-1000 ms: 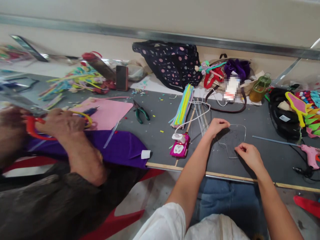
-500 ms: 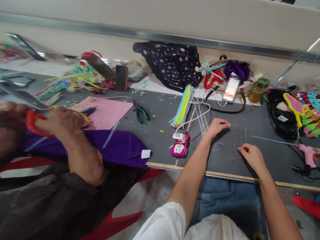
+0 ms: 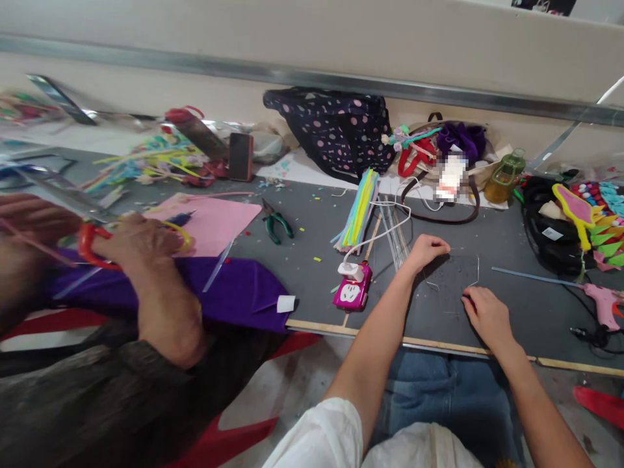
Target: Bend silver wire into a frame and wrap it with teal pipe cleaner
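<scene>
Left hand (image 3: 425, 250) pinching bent wire (image 3: 474, 268) at its far end, right hand (image 3: 485, 313) closing fingers on its near end, both resting on grey table (image 3: 536, 312).

We see grey worktable (image 3: 312, 224) with pale wooden front edge. On it we find thin bent wire (image 3: 465, 276), magenta power strip (image 3: 351, 292) with white plug, bundle of pastel pipe cleaners (image 3: 358, 208), green-handled pliers (image 3: 277, 224), pink foam sheet (image 3: 214, 221), purple fabric (image 3: 234, 289), pink glue gun (image 3: 603, 304) at right. Along back we note dark polka-dot bag (image 3: 336, 130), green bottle (image 3: 507, 175), phone (image 3: 240, 156) standing upright. Small coloured scraps dot surface.
</scene>
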Demonstrator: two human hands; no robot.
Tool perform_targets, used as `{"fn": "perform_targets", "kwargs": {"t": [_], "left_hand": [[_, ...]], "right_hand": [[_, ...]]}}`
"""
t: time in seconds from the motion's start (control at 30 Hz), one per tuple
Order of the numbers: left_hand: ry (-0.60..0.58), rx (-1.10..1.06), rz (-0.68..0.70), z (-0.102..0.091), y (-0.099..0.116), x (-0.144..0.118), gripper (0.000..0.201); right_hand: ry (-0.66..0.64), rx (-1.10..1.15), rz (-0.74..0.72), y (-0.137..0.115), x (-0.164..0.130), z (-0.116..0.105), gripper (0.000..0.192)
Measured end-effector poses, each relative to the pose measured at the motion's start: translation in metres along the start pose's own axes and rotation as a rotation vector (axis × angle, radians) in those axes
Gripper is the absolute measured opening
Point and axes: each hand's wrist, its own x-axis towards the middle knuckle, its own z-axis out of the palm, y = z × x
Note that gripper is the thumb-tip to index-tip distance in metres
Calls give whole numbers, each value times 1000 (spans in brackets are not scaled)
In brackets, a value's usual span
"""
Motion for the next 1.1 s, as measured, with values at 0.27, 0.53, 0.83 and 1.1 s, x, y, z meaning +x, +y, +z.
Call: {"fn": "perform_targets", "kwargs": {"t": [0.27,0.53,0.83,1.1], "left_hand": [[7,-4,4,0,-3,1,27],[-8,29,15,0,-5,1,29],[-11,-7,16,0,-8,4,24],[-3,10,-18,-1,-4,0,27]], "right_hand": [[-68,59,-290,-4,-8,-16,19],[-73,-12,-375,-12,-5,-20,15],[-59,-83,-360,-22,1,-19,12],[-90,-44,-353,-17,-2,-20,16]]}}
